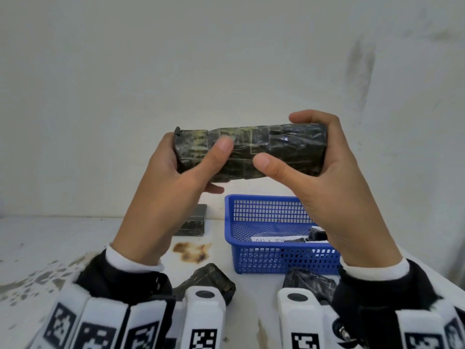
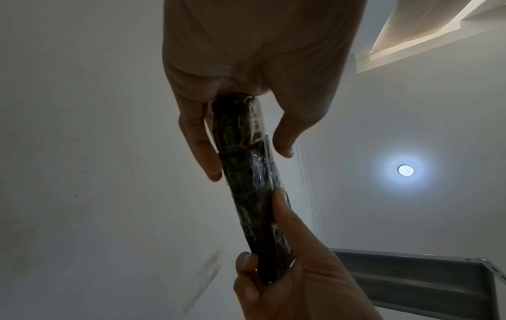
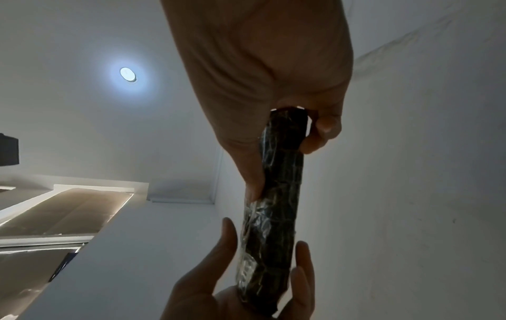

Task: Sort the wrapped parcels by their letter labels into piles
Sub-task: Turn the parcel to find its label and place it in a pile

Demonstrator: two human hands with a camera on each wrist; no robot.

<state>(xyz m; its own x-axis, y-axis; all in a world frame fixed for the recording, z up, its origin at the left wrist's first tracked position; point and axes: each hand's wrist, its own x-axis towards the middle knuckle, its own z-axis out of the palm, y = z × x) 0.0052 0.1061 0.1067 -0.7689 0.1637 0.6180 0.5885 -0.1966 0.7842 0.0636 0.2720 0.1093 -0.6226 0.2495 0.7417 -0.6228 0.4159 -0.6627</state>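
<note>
Overhead, from the head camera: a long dark wrapped parcel [image 1: 251, 152] is held level in the air between two hands, well above the white table [image 1: 50, 248]. The left hand [image 1: 173, 170] grips its left end, thumb laid across the near face; the right hand [image 1: 319, 177] wraps its right end, thumb on the front and fingers curled over the top. Below the right hand stands a blue basket [image 1: 266, 217] with a dark parcel and a white slip inside; no letter label is readable. Under the left hand lies a flat dark parcel [image 1: 193, 221]; two more dark parcels [image 1: 211, 278] lie near the wrists.

Left wrist camera: the left hand [image 2: 260, 65] pinches the parcel [image 2: 252, 184] between fingers and thumb.

Right wrist camera: the right hand [image 3: 265, 71] clasps the parcel [image 3: 276, 194] likewise.
</note>
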